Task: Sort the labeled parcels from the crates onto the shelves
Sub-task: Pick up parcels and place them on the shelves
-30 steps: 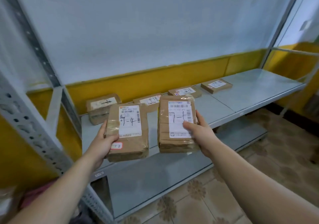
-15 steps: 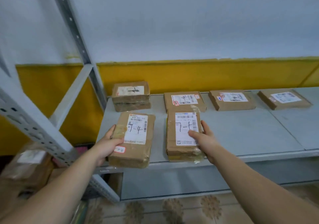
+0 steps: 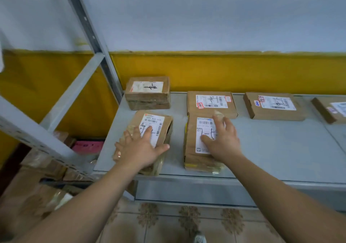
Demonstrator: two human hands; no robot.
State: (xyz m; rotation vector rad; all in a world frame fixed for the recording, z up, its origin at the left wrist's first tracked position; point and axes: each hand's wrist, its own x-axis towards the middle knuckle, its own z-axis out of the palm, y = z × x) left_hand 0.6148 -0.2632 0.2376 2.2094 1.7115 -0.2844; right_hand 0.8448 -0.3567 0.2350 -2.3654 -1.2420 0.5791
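Two brown parcels with white labels lie flat near the front edge of the grey metal shelf (image 3: 271, 149). My left hand (image 3: 139, 148) rests flat with spread fingers on the left parcel (image 3: 161, 123). My right hand (image 3: 221, 139) lies with straight fingers on the right parcel (image 3: 192, 145), covering part of its handwritten label. Behind them, along the wall, sit a thicker parcel (image 3: 148, 93), a flat parcel (image 3: 211, 103), another flat parcel (image 3: 275, 106) and one cut off at the right edge (image 3: 333, 111).
A slanted grey shelf upright (image 3: 89, 29) and a diagonal brace (image 3: 71, 91) stand at the left. Below them are brown boxes (image 3: 33, 196) and a pink item (image 3: 88, 146). A lower shelf panel (image 3: 206, 194) and patterned floor tiles (image 3: 168, 222) are underneath.
Both parcels went from held above the shelf edge to lying flat on it. My hands shifted from gripping their sides to resting on top.
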